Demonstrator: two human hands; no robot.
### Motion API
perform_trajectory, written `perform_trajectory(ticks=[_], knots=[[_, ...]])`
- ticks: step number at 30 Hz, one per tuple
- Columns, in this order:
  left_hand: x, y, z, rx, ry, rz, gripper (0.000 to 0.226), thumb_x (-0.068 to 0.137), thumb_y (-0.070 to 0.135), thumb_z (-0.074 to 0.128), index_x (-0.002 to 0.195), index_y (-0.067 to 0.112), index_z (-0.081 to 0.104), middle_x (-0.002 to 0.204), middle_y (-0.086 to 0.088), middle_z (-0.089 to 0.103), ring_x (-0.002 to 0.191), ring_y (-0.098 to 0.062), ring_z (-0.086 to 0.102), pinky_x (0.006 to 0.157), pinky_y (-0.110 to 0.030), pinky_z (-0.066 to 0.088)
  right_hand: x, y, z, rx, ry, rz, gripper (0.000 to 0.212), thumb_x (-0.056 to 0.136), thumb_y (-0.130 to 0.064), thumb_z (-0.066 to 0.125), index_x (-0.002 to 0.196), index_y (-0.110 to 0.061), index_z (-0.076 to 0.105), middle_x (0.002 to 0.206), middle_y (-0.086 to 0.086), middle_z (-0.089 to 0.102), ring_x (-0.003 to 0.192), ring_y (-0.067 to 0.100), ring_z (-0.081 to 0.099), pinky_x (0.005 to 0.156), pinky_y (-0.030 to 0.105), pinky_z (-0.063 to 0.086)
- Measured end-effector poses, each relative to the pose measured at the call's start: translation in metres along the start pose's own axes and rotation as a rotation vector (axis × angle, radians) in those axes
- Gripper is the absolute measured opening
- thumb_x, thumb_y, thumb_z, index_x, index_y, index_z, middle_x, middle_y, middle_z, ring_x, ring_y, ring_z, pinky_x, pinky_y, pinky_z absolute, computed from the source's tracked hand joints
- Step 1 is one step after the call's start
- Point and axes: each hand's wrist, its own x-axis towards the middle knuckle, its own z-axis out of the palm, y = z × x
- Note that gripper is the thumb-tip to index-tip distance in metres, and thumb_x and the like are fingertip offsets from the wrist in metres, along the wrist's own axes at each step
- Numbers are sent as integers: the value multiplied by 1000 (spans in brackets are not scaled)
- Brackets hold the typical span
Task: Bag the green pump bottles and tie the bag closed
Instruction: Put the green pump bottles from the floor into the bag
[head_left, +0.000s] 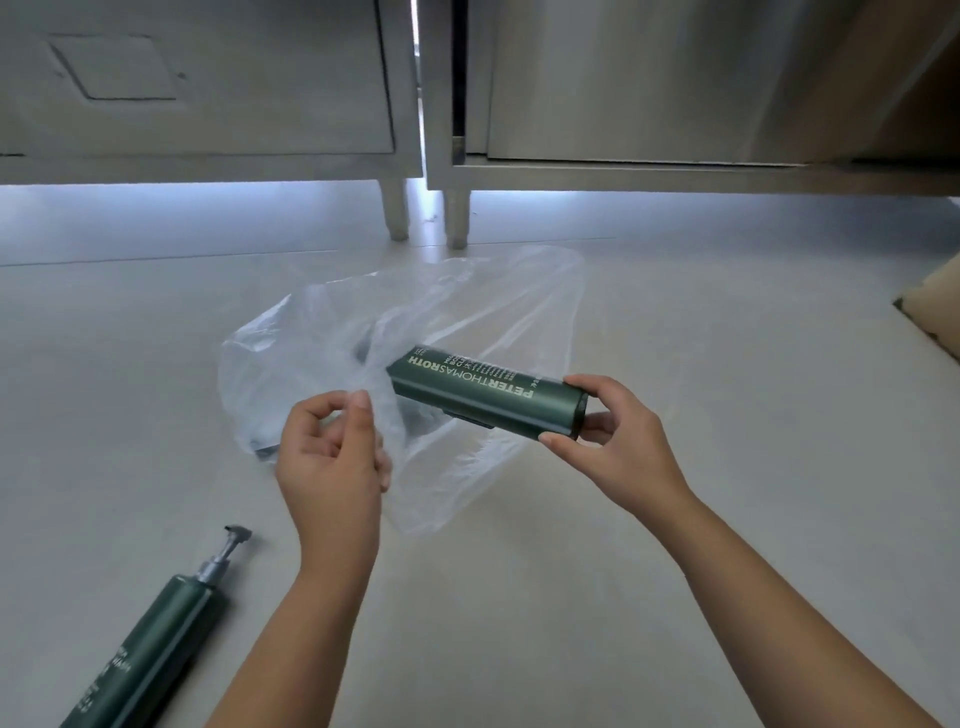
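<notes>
The right grip holds the green bottle by one end — feed it in just beyond the left grip, which pinches the bag rim.

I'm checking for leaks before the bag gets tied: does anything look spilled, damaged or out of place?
Nothing stands out. The held bottle and the lying bottle look intact, and the floor shows no spill.

"PETERTHOMASROTH" — held green bottle
</notes>
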Motion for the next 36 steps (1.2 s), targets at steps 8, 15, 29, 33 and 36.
perform_trajectory(ticks=[8, 15, 29, 33, 36], knots=[[3, 13, 6, -14, 43, 20, 17, 90, 12, 54, 74, 17, 49, 36, 7, 41, 32, -5, 35, 34, -16, 30, 55, -2, 45, -38, -75, -29, 51, 70, -20, 76, 115, -27, 54, 111, -6, 55, 90, 17, 62, 77, 21, 49], [4, 16, 1, 4, 65, 15, 16, 88, 12, 56, 74, 16, 49, 38, 5, 40, 32, -7, 34, 33, -15, 28, 75, 5, 78, -62, -189, 1, 54, 70, -21, 77, 118, -28, 53, 110, -3, 56, 99, 20, 61, 87, 35, 51], [-6, 7, -3, 60, 73, -6, 14, 87, 14, 56, 76, 13, 50, 39, 4, 40, 31, -8, 33, 33, -16, 29, 71, 16, 98, 56, -288, 137, 50, 85, 4, 54, 130, -15, 47, 134, 7, 52, 106, 18, 60, 67, 6, 43], [-8, 1, -2, 74, 61, -29, 14, 88, 15, 56, 76, 14, 50, 39, 5, 41, 32, -7, 34, 34, -15, 30, 63, 21, 87, 12, -299, 139, 46, 87, -3, 55, 131, -16, 46, 132, 6, 54, 118, 20, 55, 84, 21, 42], [-9, -5, -1, 101, 34, -32, 13, 89, 15, 56, 77, 15, 50, 39, 7, 42, 33, -7, 35, 35, -16, 32, 56, 23, 77, -32, -281, 122, 42, 87, -8, 58, 128, -14, 49, 125, 4, 59, 115, 18, 55, 88, 22, 42]])
